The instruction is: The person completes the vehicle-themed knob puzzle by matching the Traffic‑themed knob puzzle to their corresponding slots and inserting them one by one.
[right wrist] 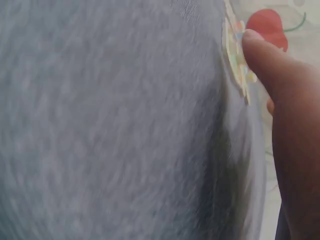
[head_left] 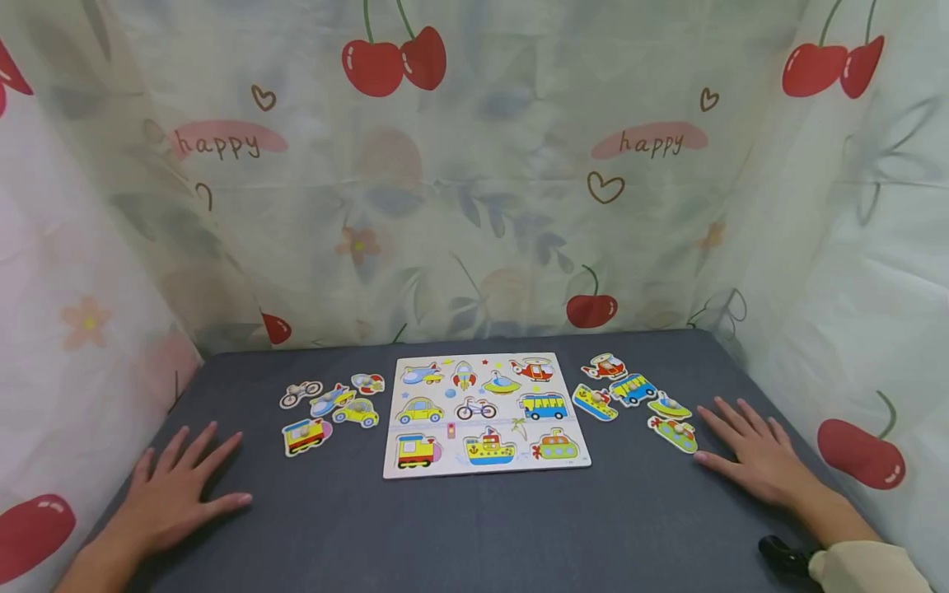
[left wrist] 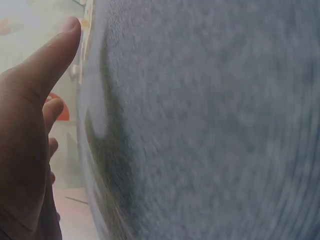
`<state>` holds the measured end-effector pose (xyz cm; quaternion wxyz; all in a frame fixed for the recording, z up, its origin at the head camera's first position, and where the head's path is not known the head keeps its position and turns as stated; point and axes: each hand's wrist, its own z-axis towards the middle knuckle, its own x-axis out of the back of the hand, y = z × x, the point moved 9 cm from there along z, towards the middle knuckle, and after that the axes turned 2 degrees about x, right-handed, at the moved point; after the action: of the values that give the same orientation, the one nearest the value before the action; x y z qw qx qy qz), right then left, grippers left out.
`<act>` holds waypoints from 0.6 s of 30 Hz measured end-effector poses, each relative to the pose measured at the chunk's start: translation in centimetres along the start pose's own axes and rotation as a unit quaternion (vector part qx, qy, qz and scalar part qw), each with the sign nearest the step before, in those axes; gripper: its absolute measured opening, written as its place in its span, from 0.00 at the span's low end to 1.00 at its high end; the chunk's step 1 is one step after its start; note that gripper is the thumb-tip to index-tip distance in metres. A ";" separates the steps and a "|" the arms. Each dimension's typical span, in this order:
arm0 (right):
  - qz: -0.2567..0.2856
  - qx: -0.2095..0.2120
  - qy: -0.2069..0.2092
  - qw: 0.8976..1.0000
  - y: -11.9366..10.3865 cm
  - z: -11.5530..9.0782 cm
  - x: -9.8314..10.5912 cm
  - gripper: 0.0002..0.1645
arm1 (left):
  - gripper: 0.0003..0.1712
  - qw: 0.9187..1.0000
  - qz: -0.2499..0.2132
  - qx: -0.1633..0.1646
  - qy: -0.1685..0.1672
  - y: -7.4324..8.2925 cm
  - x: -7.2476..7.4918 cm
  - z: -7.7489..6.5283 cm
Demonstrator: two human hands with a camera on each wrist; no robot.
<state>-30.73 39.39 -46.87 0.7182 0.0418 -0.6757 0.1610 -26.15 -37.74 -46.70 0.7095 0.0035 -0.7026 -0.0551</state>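
Note:
A white puzzle board (head_left: 445, 422) printed with vehicles lies at the middle of the dark table. My left hand (head_left: 174, 494) is spread flat at the table's left side, holding nothing. Nearest to it is the train piece (head_left: 306, 436); the yellow car piece (head_left: 356, 413), airplane piece (head_left: 331, 401), motorcycle-like bike piece (head_left: 301, 394) and rocket piece (head_left: 368, 384) lie just beyond. On the right side my right hand (head_left: 764, 457) is spread, its fingertips beside the green submarine piece (head_left: 673, 434). The flying saucer piece (head_left: 670, 405), bus piece (head_left: 633, 389), ship piece (head_left: 595, 403) and helicopter piece (head_left: 604, 366) are grouped there.
The dark grey cloth tabletop (head_left: 474, 527) reaches back to a curtain (head_left: 474, 206) patterned with cherries, which also hangs along both sides. A black object (head_left: 786, 558) shows at the right wrist, by a light sleeve (head_left: 863, 568).

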 end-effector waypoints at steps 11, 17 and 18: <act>0.006 0.015 -0.002 1.000 -2.1 0.7 0.4 0.52 | 0.57 0.999 -0.049 -0.002 -0.007 2.7 -0.2 0.0; 0.022 0.019 -0.006 1.000 -3.6 1.0 0.2 0.51 | 0.55 0.997 -0.071 -0.016 -0.001 4.8 -0.4 -0.2; 0.024 0.021 -0.005 0.999 -3.8 1.1 0.3 0.51 | 0.55 0.997 -0.076 -0.017 -0.002 5.0 -0.5 -0.2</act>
<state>-30.65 35.53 -45.93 0.7100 0.0416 -0.6762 0.1924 -25.59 -32.70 -46.75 0.7018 0.0445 -0.7005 -0.1212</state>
